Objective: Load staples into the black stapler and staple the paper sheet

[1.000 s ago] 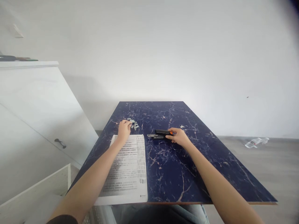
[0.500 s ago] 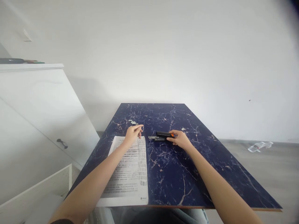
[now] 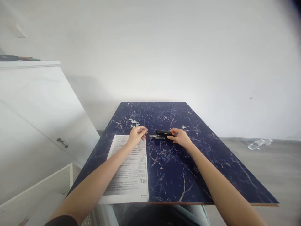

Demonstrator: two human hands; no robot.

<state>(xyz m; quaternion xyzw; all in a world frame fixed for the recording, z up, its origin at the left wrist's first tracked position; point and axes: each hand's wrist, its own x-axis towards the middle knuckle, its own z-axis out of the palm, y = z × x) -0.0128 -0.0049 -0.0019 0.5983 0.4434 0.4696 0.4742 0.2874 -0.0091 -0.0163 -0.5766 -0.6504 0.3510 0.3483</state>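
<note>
A black stapler point(image 3: 162, 134) with an orange end lies opened on the dark blue marbled table point(image 3: 178, 169), its metal rail pointing left. My right hand point(image 3: 180, 137) grips its right, orange end. My left hand point(image 3: 137, 134) hovers just left of the rail's tip, fingers pinched on a small strip of staples. Several loose staple strips point(image 3: 133, 123) lie scattered behind my left hand. A printed paper sheet point(image 3: 130, 171) lies under my left forearm.
A white cabinet point(image 3: 35, 106) with a dark handle stands to the left, a white box edge point(image 3: 37, 188) below it. A crushed plastic bottle point(image 3: 257, 144) lies on the grey floor at right. One small staple piece point(image 3: 183, 127) rests behind my right hand.
My left hand left the pile of staple strips and moved right, pinching a strip, up to the stapler's open rail. My right hand stayed on the stapler.
</note>
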